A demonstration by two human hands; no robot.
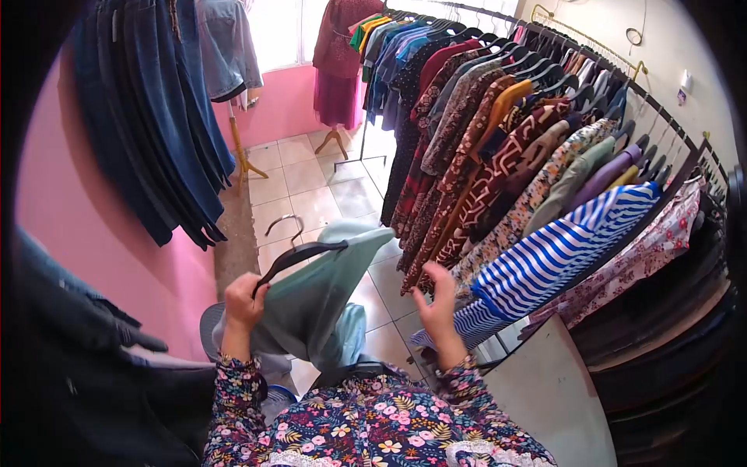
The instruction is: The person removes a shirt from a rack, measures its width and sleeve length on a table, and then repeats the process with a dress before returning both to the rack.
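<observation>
In front of my body, my left hand (246, 302) is closed around one arm of a black clothes hanger (307, 251). Its metal hook points up. A pale green garment (323, 292) drapes from the hanger's other side and hangs down in loose folds. To the right of it, my right hand (438, 305) is raised with thumb and fingers apart, holding nothing and not touching the garment. Behind that hand hangs a blue-and-white striped garment (545, 261).
A long clothes rack (661, 117) packed with hanging garments runs along the right. Jeans (152, 117) hang at the upper left. Dressed stands, one with a maroon outfit (342, 86), stand at the back. A grey tabletop (548, 397) is at lower right, above the tiled floor (311, 191).
</observation>
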